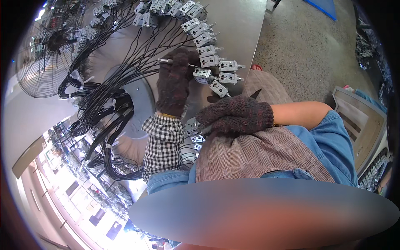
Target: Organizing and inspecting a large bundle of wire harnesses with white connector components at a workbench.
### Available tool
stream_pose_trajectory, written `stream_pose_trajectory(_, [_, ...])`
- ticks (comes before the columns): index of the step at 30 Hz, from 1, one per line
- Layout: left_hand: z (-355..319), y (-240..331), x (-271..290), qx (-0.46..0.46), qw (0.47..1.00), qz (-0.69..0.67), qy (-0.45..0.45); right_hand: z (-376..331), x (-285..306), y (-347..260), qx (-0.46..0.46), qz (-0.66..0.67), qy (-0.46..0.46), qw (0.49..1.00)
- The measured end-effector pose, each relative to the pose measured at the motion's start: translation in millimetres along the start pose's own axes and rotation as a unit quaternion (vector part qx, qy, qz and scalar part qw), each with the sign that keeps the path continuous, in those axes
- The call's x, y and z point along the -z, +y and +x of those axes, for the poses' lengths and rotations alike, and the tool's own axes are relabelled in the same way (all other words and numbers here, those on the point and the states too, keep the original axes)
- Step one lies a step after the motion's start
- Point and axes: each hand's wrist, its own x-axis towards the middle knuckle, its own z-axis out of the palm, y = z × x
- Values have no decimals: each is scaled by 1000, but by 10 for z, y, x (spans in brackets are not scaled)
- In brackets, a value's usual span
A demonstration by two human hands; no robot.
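My left hand [177, 77], in a dark knit glove, reaches over the metal table with its fingers closed. A slim silver-ended rod [165, 61] sticks out of its left side; its exact kind I cannot tell. Just right of that hand, grey metal latch-like parts [203, 74] lie in a curved row, joined to black cables [125, 68]. My right hand [237, 114], in a matching glove, is curled in front of my body. Beside its fingertips is another metal part [191, 126]. What the right fingers hold is hidden.
A thick bundle of black cables [110, 100] with white ties lies over a round grey plate [143, 104] on the left. A wire-cage fan [43, 62] stands at the far left. The table [239, 21] ends on the right, beside a speckled floor [300, 46] and a wooden chair [358, 118].
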Motion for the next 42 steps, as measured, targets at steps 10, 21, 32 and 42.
stream_pose_trajectory(10, [191,-382,80,-156,976,149,-1,15,-24,33,19,21,10,1000])
stream_pose_trajectory(21, [-168,-269,-29,-233,892,387,-30,-4,75,111,-8,104,29,994])
stream_pose_trajectory(32, [-445,-206,-337,3,990,-115,83,-140,277,27,-21,192,142,971])
stream_pose_trajectory(42, [-333,-370,-370,-57,994,-59,72,-293,641,173,42,47,397,916])
